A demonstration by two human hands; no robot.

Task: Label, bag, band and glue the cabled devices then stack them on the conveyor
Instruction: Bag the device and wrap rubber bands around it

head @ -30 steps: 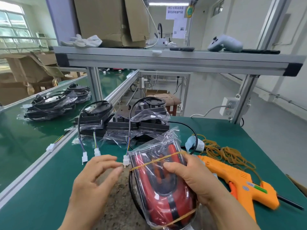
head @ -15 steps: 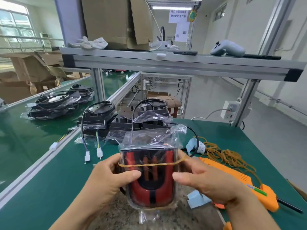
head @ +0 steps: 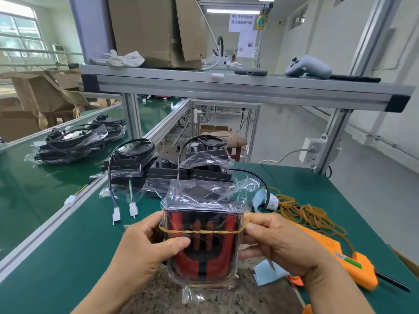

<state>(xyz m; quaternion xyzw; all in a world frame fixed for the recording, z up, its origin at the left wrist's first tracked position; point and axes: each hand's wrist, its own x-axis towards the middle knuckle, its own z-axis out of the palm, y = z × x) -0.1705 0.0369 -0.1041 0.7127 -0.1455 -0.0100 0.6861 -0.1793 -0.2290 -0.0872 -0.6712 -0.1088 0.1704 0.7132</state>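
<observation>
Bottom centre, the person's left hand (head: 147, 243) gripped the device (head: 201, 245), thumb across its front. The right hand (head: 278, 243) pinched the rubber band (head: 199, 231) at the device's right edge. The band looked twisted, so it could've pinged off or torn the bag (head: 210, 193). The conveyor (head: 27, 196) sat far left.

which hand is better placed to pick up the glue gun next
Right, most likely. The glue gun lies on the bench just beyond the right hand, which only pinches the rubber band. The left hand grips the bagged device from the other side and would have to cross over.
</observation>
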